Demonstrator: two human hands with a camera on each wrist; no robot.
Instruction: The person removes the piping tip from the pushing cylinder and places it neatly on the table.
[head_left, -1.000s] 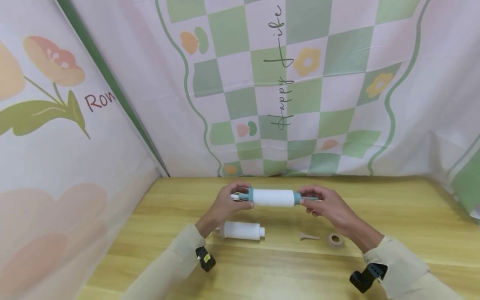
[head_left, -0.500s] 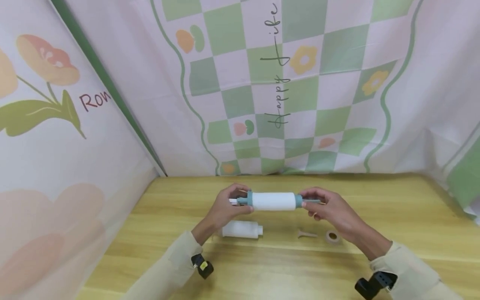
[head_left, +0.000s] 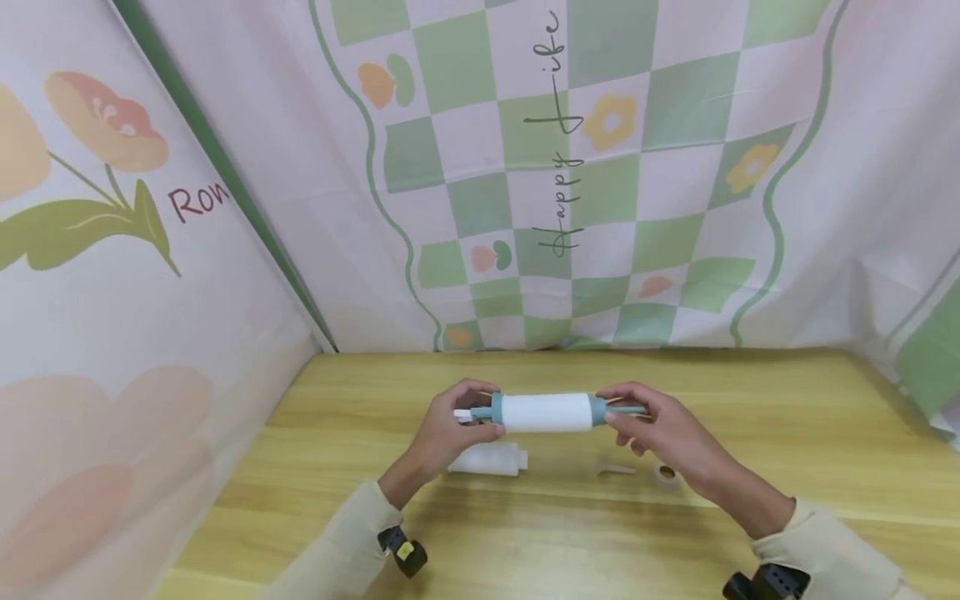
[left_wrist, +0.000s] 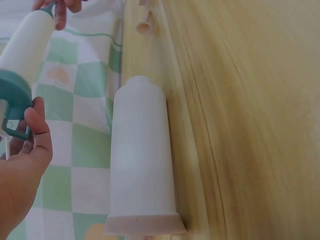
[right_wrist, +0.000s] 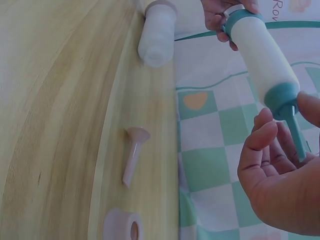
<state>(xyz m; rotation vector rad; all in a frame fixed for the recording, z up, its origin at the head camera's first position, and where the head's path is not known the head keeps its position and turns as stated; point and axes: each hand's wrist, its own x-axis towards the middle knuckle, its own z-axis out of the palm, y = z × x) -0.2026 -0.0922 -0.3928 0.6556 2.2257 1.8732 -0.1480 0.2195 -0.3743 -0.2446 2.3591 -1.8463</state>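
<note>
Teal-ended syringe-type dispenser (head_left: 546,412) is held level above the wooden table (head_left: 570,533), its white barrel stretched between your two hands. In the head view, your left hand (head_left: 441,429) pinches the teal collar (head_left: 497,408), while a white lever tip (head_left: 462,414) pokes out towards your palm. Your right hand (head_left: 671,429) pinches the teal cap (head_left: 598,410) between thumb and fingers, with the thin teal spout (head_left: 633,409) running between them. Below lies a second white bottle (head_left: 487,458), its left end hidden behind your left hand. Right of it lie a small pink nozzle (head_left: 618,470) and, near your right wrist, a pink ring (head_left: 664,482). The checked curtain (head_left: 607,192) hangs behind.

In the left wrist view, you can see what your left hand covers from above: the lying bottle's wide pink collar (left_wrist: 145,224). A squared teal loop (left_wrist: 19,135) also shows by your left fingers, under the dispenser's collar.

In the right wrist view, you see your thumb against the cap and your other fingers curled beneath the spout. The pink nozzle's flared end points towards the lying bottle, and the ring is partly cut off by the bottom edge.
</note>
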